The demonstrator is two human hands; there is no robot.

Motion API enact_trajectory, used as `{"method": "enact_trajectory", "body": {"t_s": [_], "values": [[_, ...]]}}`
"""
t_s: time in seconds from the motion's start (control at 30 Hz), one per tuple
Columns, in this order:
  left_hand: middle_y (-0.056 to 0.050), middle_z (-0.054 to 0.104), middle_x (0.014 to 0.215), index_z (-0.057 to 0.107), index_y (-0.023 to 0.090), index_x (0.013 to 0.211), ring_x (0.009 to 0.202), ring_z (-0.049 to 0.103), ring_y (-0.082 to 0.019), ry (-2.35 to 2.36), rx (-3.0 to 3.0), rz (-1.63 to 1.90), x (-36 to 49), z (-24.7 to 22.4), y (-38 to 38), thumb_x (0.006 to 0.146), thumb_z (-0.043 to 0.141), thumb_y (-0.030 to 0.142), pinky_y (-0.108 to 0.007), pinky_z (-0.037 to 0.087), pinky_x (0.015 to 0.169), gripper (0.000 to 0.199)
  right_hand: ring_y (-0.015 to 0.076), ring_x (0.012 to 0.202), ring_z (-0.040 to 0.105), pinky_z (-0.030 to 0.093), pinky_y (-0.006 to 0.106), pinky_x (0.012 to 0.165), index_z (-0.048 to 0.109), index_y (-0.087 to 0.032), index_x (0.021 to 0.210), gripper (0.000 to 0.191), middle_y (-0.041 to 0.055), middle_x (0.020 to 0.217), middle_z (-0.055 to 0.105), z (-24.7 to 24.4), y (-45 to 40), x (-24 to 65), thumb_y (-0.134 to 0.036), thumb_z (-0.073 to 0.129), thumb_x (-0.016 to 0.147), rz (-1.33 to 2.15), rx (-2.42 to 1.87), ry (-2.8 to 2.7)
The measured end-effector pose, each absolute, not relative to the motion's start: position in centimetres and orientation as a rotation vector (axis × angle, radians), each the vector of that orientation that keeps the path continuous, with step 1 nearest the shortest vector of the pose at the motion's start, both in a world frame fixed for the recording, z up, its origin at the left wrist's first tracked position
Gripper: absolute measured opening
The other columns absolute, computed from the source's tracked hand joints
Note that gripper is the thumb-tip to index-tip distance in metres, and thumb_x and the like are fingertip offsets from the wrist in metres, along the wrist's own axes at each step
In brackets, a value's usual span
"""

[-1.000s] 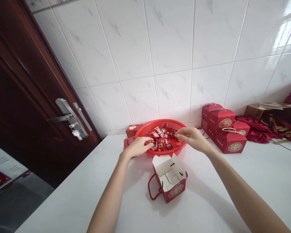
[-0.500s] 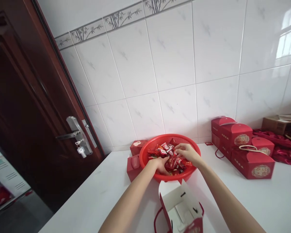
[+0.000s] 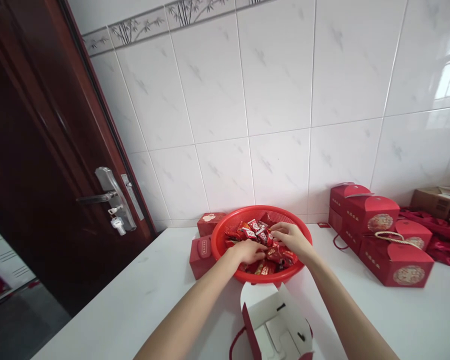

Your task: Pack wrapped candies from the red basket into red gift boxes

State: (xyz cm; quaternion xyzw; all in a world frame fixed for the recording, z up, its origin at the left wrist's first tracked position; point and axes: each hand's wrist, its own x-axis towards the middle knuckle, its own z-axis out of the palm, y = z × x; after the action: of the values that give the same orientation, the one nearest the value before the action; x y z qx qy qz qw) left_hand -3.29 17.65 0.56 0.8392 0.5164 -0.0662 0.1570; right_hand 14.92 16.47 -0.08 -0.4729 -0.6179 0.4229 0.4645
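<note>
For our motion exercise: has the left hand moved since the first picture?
Yes: the left hand moved rightward, farther into the basket, judged by the tiled wall.

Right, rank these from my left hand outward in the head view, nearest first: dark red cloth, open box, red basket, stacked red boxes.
1. Red basket: the left hand is over its inside.
2. Open box: just this side of the basket.
3. Stacked red boxes: off to the right.
4. Dark red cloth: far right, past the stack.
</note>
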Motion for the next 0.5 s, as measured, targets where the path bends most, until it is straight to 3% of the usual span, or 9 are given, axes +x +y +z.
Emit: {"method": "enact_trajectory", "body": {"t_s": [0.2, 0.37, 0.5], "values": [[-0.007, 0.071, 0.121, 0.068, 0.022, 0.112, 0.113, 0.064, -0.025, 1.441, 2.425, 0.227, -3.2, 0.6, 17.9, 0.098, 0.036, 0.032, -0.033, 0.045, 0.1, 0.036, 0.0156, 0.068, 0.062, 0.046, 0.025, 0.058, 0.066, -0.016, 0.087, 0.015, 0.004, 0.077, 0.07, 0.2, 16.4, 15.0, -0.025, 0.062, 0.075, 1.003, -1.221, -1.441], [-0.006, 0.07, 0.083, 0.062, 0.019, 0.077, 0.081, 0.064, -0.024, 1.42, 2.361, 0.396, -3.2, 0.0, 18.5, 0.096, 0.04, 0.038, -0.033, 0.048, 0.078, 0.035, 0.0136, 0.064, 0.059, 0.044, 0.024, 0.057, 0.067, -0.017, 0.085, 0.013, 0.0034, 0.077, 0.07, 0.4, 16.4, 15.1, -0.024, 0.064, 0.075, 1.011, -1.243, -1.434], [-0.001, 0.062, 0.067, 0.05, 0.021, 0.064, 0.069, 0.057, -0.02, 1.383, 2.33, 0.493, -3.3, -0.2, 18.7, 0.095, 0.041, 0.036, -0.031, 0.043, 0.067, 0.036, 0.0139, 0.065, 0.06, 0.043, 0.023, 0.055, 0.068, -0.017, 0.086, 0.012, 0.0034, 0.077, 0.071, 0.3, 16.4, 15.1, -0.023, 0.064, 0.075, 1.003, -1.244, -1.456]]}}
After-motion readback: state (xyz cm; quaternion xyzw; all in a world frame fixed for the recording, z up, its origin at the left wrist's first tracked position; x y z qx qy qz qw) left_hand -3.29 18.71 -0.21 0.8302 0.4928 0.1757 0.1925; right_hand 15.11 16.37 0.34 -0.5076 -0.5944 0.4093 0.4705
